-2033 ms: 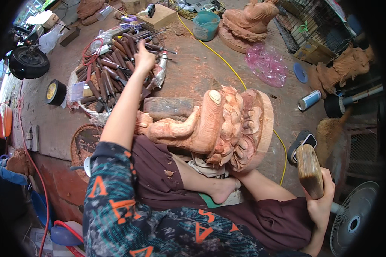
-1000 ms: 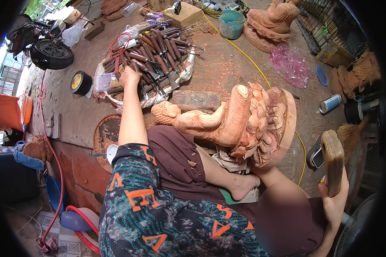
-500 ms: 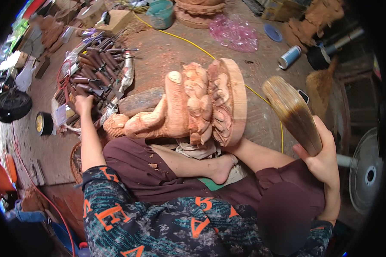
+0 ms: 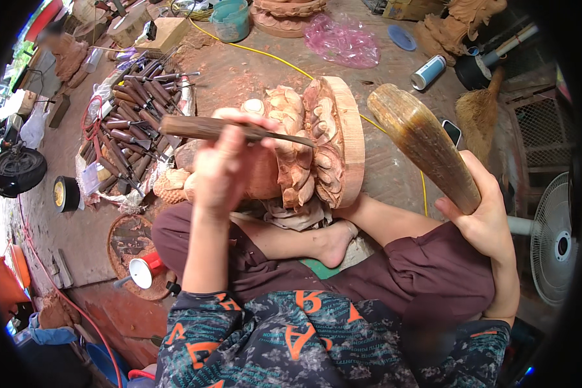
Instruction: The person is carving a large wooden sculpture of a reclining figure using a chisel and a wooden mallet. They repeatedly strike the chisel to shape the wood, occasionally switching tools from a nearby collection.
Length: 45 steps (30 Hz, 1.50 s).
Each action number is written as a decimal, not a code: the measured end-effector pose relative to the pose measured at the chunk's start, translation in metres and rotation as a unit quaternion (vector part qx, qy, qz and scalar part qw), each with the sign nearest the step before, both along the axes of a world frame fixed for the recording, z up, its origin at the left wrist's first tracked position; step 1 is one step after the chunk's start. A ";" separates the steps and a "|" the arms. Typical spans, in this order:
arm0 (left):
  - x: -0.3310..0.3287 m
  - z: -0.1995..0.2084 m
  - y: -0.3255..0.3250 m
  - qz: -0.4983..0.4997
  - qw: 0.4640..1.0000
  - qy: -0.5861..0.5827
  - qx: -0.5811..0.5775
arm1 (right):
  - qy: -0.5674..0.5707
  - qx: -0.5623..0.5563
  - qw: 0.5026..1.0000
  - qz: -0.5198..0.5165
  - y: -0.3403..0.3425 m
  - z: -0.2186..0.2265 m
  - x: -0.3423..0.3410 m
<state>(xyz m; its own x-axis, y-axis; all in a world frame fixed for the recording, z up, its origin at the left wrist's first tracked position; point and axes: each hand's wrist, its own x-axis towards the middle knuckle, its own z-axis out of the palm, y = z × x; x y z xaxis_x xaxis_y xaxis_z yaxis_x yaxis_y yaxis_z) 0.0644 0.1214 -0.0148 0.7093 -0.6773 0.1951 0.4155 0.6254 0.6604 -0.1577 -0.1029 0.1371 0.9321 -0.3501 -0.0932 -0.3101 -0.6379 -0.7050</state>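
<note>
A carved wooden figure (image 4: 297, 123) lies on its side before my legs, its flat base (image 4: 350, 139) toward the right. My left hand (image 4: 221, 165), slightly blurred, grips a chisel (image 4: 191, 127) by its dark wooden handle over the figure. The blade points right, its tip over the carved folds near the base; whether it touches them I cannot tell. My right hand (image 4: 485, 213) is wrapped round the lower end of a thick, worn wooden mallet (image 4: 427, 145), held raised right of the figure. Left of the figure lies a pile of chisels (image 4: 136, 116) with wooden handles.
A yellow cord (image 4: 271, 57) runs behind the figure. Beyond it lie crumpled pink plastic (image 4: 343, 42), a teal bucket (image 4: 231, 22) and a spray can (image 4: 428, 72). A fan (image 4: 555, 242) stands at the right. A round basket (image 4: 119, 249) and a red-and-white lamp-like object (image 4: 145, 270) are at my left.
My left hand has come from the tool pile to the figure, now with a chisel in it. The mallet in my right hand has shifted slightly up and left.
</note>
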 end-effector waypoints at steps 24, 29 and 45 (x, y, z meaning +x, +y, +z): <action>-0.038 -0.020 -0.033 0.059 0.998 -0.016 0.015 | 0.033 0.007 0.999 -0.007 -0.002 -0.005 0.002; -0.047 -0.003 -0.038 0.076 0.984 -0.136 0.091 | 0.015 -0.007 1.000 -0.023 0.002 0.001 0.007; -0.059 -0.004 -0.043 0.081 0.986 -0.117 0.091 | -0.072 -0.479 0.838 0.249 0.039 0.079 0.119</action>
<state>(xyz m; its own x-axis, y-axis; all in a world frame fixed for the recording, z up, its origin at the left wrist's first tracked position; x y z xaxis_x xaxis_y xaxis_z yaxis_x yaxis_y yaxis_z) 0.0056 0.0780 -0.0184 0.7611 -0.5973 0.2529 0.1419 0.5338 0.8336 -0.0383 -0.0635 0.2163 0.9621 0.2370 0.1351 0.2081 -0.9578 0.1985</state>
